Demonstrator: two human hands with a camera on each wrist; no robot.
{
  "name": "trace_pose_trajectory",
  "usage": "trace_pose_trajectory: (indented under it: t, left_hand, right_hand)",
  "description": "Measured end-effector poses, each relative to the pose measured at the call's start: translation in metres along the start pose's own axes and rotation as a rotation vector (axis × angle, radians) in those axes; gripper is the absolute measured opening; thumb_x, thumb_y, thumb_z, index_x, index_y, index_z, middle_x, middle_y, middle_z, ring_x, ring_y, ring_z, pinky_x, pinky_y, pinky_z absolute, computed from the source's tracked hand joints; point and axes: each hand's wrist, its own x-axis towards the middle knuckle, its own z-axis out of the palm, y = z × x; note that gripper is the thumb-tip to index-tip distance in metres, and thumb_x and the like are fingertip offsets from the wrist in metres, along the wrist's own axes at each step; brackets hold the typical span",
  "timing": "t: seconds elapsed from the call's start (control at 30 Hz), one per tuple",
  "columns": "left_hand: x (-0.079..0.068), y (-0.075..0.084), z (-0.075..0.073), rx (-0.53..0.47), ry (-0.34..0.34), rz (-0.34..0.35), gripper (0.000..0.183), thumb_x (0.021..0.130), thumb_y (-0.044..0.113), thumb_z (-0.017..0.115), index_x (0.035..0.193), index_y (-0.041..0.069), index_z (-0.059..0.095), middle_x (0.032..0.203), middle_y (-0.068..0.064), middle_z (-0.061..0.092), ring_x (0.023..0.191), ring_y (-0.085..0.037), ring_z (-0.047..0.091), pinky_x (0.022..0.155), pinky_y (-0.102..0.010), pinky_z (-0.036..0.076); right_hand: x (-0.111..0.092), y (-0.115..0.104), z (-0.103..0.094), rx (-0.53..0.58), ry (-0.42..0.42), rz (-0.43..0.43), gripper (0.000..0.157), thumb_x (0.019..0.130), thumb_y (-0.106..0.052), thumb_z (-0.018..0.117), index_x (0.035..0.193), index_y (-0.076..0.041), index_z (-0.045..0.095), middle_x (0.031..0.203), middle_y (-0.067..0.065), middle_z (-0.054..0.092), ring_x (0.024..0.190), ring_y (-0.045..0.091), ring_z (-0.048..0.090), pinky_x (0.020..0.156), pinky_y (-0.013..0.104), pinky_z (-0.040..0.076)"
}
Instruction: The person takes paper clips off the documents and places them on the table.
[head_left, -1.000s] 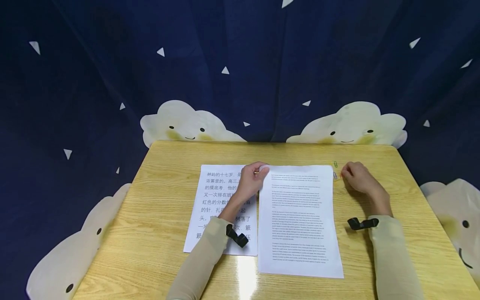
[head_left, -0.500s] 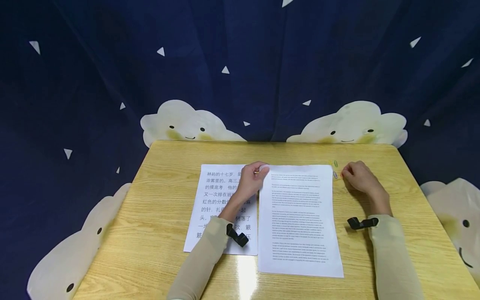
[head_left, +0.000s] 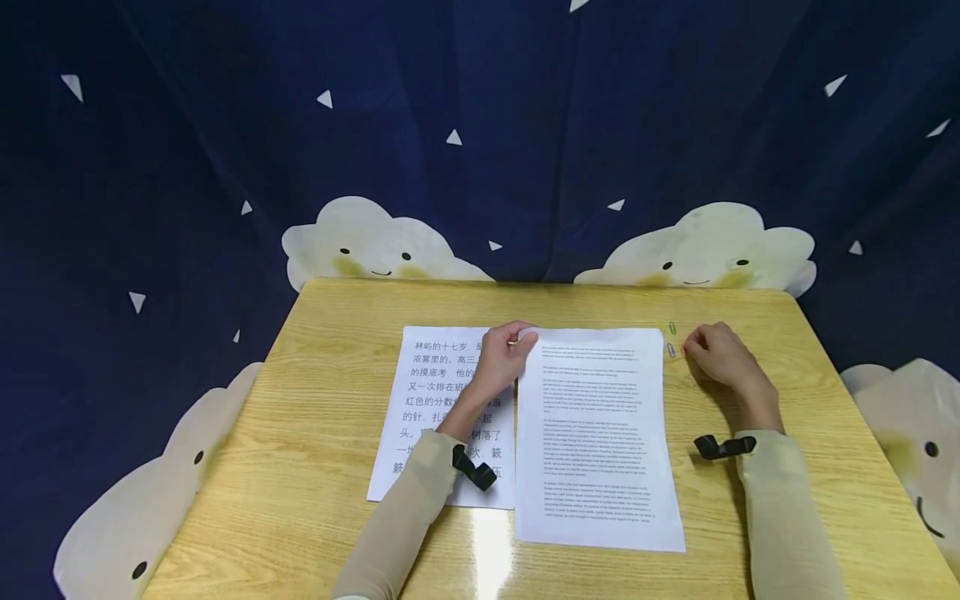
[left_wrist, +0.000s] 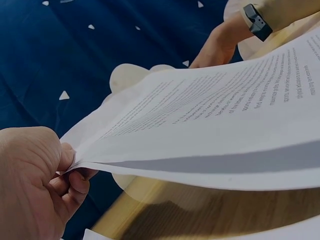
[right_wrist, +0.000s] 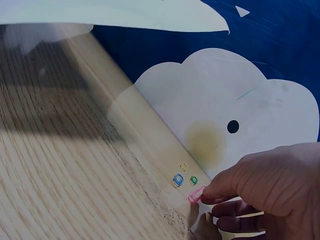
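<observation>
My left hand (head_left: 504, 360) pinches the upper left corner of printed sheets of paper (head_left: 596, 450), thumb on top and fingers beneath. In the left wrist view the paper (left_wrist: 210, 115) is raised off the table and bows, and a second layer shows below its edge. On the right, my right hand (head_left: 716, 354) is low at the table, beyond the paper's upper right corner. The right wrist view shows a pink paper clip (right_wrist: 196, 195) between thumb and fingers of that right hand (right_wrist: 265, 192). Beside it lie a blue paper clip (right_wrist: 178, 180), a green one and a yellow one.
Another sheet (head_left: 435, 417) with large Chinese print lies left of the held paper, partly covered by my left forearm. The wooden table (head_left: 300, 467) ends at the back against a dark blue curtain (head_left: 525, 125) with white clouds.
</observation>
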Motion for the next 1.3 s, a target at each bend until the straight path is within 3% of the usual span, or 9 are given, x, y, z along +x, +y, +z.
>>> trace_pose_trajectory:
  t: [0.33, 0.7, 1.03, 1.3]
  left_hand:
    - [-0.0003, -0.0013, 0.0029, 0.004, 0.024, -0.007, 0.017, 0.103, 0.009, 0.066, 0.113, -0.001, 0.076, 0.094, -0.016, 0.075, 0.068, -0.014, 0.066, 0.061, -0.022, 0.053]
    - [0.0004, -0.0035, 0.0033, 0.023, 0.016, -0.014, 0.018, 0.103, 0.010, 0.066, 0.114, 0.000, 0.076, 0.093, -0.013, 0.076, 0.065, -0.008, 0.064, 0.060, -0.021, 0.052]
    - [-0.0006, -0.0049, 0.0050, 0.059, 0.036, -0.006, 0.018, 0.102, 0.009, 0.068, 0.113, -0.002, 0.076, 0.085, -0.013, 0.075, 0.061, -0.006, 0.057, 0.064, -0.020, 0.049]
    - [-0.0001, -0.0094, 0.0084, 0.080, 0.036, -0.015, 0.017, 0.101, 0.010, 0.069, 0.111, 0.000, 0.077, 0.081, -0.010, 0.072, 0.062, -0.007, 0.054, 0.069, -0.022, 0.049]
  right_hand:
    - [0.0017, 0.0021, 0.0002, 0.002, 0.003, 0.008, 0.024, 0.108, -0.012, 0.050, 0.105, 0.008, 0.063, 0.104, 0.022, 0.048, 0.095, 0.036, 0.046, 0.074, 0.043, 0.039]
    - [0.0010, 0.0021, 0.0003, -0.009, 0.016, -0.011, 0.024, 0.107, -0.012, 0.052, 0.102, 0.007, 0.065, 0.101, 0.021, 0.051, 0.092, 0.034, 0.049, 0.071, 0.040, 0.039]
    - [0.0030, 0.0057, -0.0022, -0.015, 0.047, -0.066, 0.032, 0.105, -0.018, 0.055, 0.079, -0.001, 0.060, 0.071, 0.009, 0.048, 0.062, 0.023, 0.046, 0.054, 0.034, 0.037]
    - [0.0046, 0.0070, -0.0013, 0.015, 0.044, -0.043, 0.027, 0.107, -0.018, 0.054, 0.094, 0.004, 0.063, 0.082, 0.013, 0.054, 0.072, 0.027, 0.051, 0.059, 0.034, 0.040]
